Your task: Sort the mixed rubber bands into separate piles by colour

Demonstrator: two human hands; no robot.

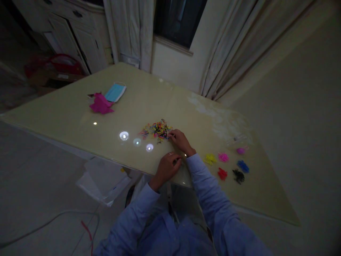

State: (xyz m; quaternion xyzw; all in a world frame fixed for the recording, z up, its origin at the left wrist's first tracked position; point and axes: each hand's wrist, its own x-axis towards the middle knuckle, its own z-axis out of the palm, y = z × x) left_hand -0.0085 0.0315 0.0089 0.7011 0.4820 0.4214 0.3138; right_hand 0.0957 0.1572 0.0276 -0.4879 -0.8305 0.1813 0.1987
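Observation:
A mixed pile of small coloured rubber bands (156, 130) lies on the pale yellow table (80, 113). My right hand (181, 141) reaches into the pile's right edge, fingers curled down onto the bands. My left hand (167, 167) rests near the table's front edge, fingers closed in a loose pinch; what it holds is too small to make out. To the right sit sorted little heaps: yellow (210, 158), pink (223, 157), red (222, 174), black (238, 176), blue (243, 166) and a small pink one (240, 150).
A blue face mask (115, 92) and a crumpled magenta cloth (100, 104) lie at the table's far left. A white bag (102, 179) sits on the floor under the front edge. Cabinets, curtains and a dark window stand behind.

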